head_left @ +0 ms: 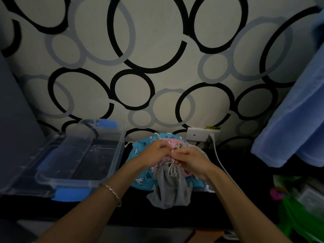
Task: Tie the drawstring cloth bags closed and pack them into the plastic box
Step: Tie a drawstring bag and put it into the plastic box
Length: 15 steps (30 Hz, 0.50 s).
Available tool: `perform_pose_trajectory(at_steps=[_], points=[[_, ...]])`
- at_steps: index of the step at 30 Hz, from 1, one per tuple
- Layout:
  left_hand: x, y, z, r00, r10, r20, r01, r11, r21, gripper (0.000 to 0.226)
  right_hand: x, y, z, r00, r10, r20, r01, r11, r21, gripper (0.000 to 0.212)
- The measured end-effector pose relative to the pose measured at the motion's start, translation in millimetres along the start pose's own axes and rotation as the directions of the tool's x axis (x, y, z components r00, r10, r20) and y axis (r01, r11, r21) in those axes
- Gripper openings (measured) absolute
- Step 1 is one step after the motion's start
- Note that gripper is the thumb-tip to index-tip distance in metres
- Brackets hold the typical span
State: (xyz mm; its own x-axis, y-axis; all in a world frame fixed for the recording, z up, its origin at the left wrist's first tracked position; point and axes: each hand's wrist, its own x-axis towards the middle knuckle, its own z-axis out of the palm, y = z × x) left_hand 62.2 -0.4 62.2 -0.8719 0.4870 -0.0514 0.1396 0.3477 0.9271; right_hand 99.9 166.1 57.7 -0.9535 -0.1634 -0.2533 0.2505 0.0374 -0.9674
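Observation:
A grey drawstring bag [169, 188] hangs below my hands, its neck gathered and its white cord [172, 168] looping down the front. My left hand [156, 152] and my right hand [190, 160] meet above the bag's neck, each pinching part of the cord. Beneath the grey bag lies a pile of other cloth bags, one blue with white cartoon prints [140, 179] and one pink [172, 142]. The clear plastic box [112, 155] with blue latches stands to the left on the dark surface, and nothing shows inside it.
The box's clear lid [26, 172] lies under or beside it at the left. A white wall socket [198, 135] with a white cable [219, 160] is behind the pile. Blue cloth [294, 123] hangs at the right. Green and pink items [298, 204] sit at the lower right.

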Motion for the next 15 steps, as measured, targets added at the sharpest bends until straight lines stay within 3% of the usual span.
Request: perform_pose_trajectory(at_steps=[8, 10, 15], points=[[-4.0, 1.4, 1.7, 0.992, -0.027, 0.122, 0.006, 0.986, 0.169, 0.03, 1.2, -0.7, -4.3, 0.996, -0.011, -0.087, 0.003, 0.997, -0.082, 0.006], [-5.0, 0.5, -0.1, 0.994, -0.029, 0.11, 0.013, 0.99, 0.14, 0.029, 1.6, -1.0, -4.3, 0.996, -0.017, -0.088, 0.011, 0.998, -0.06, 0.002], [-3.8, -1.0, -7.0, 0.987, -0.099, 0.127, 0.094, 0.995, 0.046, 0.017, 0.5, -4.2, -10.0, 0.995, -0.062, -0.074, 0.059, 0.997, -0.049, 0.017]])
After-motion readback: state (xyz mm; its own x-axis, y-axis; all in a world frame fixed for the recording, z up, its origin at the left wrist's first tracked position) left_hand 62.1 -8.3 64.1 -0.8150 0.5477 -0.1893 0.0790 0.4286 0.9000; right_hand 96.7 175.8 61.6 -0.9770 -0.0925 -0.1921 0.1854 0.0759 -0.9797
